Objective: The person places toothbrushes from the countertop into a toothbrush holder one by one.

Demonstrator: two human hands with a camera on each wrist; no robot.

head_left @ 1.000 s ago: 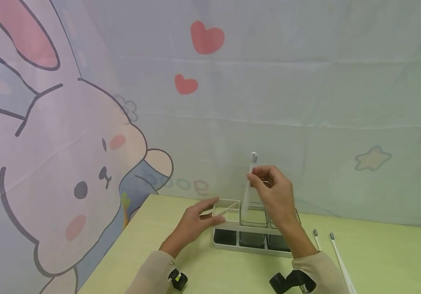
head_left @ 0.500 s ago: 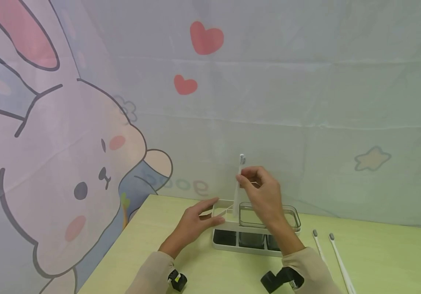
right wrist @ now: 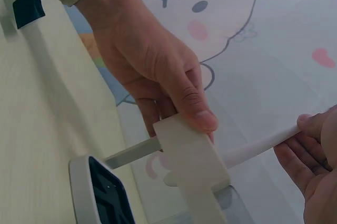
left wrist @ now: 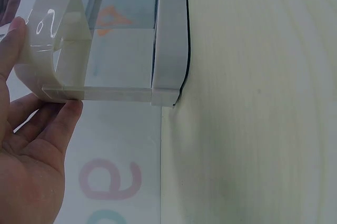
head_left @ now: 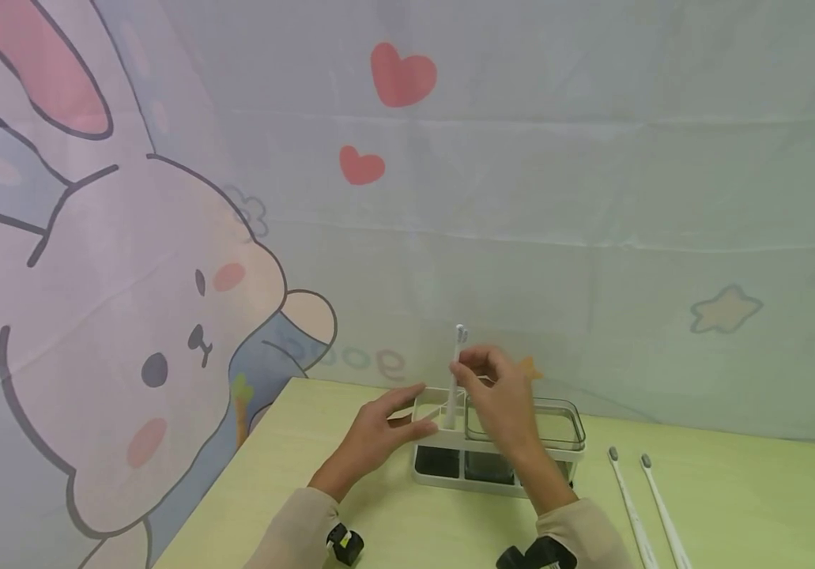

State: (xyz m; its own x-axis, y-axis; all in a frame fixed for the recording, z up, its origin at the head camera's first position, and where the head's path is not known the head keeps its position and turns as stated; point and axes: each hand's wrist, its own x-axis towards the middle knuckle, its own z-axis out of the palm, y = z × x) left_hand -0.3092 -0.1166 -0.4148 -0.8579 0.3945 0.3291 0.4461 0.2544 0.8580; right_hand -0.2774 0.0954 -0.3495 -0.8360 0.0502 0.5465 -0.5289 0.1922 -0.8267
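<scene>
A white holder [head_left: 450,476] with a divided top frame stands on the pale green table [head_left: 734,490]. My left hand [head_left: 423,408] grips its left end, thumb over the top frame [right wrist: 189,161] and fingers [left wrist: 58,124] against its side. My right hand [head_left: 460,370] pinches a white toothbrush [head_left: 454,379] near its head. The brush stands upright with its lower end inside the holder's left compartment. In the right wrist view the brush handle [right wrist: 253,147] runs from my right fingers [right wrist: 310,155] down behind the frame.
A clear cup [head_left: 556,423] sits in the holder's right part. Two more white toothbrushes [head_left: 628,506] [head_left: 663,510] lie on the table to the right. A cartoon rabbit curtain [head_left: 165,316] hangs close behind and to the left of the table.
My right hand has carried the toothbrush leftward from over the clear cup to the left compartment and lowered it. The left hand has stayed on the holder.
</scene>
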